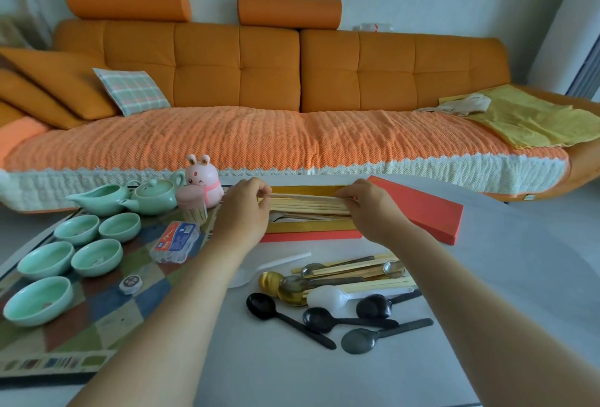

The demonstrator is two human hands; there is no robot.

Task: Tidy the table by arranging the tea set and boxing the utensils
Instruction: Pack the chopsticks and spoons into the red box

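A bundle of wooden chopsticks (308,203) lies across the open red box with gold lining (308,228). My left hand (243,211) pinches the bundle's left end and my right hand (370,211) pinches its right end, just above the box. The red lid (422,211) lies to the box's right. In front of the box is a loose pile of utensils (341,293): more chopsticks, metal spoons, several black spoons and white plastic ones. On the left, several celadon cups (81,254), a teapot (152,195) and a pitcher (100,198) stand on a patterned tray (107,319).
A pink rabbit figure (203,179), a pink toothpick holder (193,205), a blue-labelled plastic box (177,241) and a small round tin (130,285) stand near the tea set. An orange sofa (259,98) runs behind the white table (487,276).
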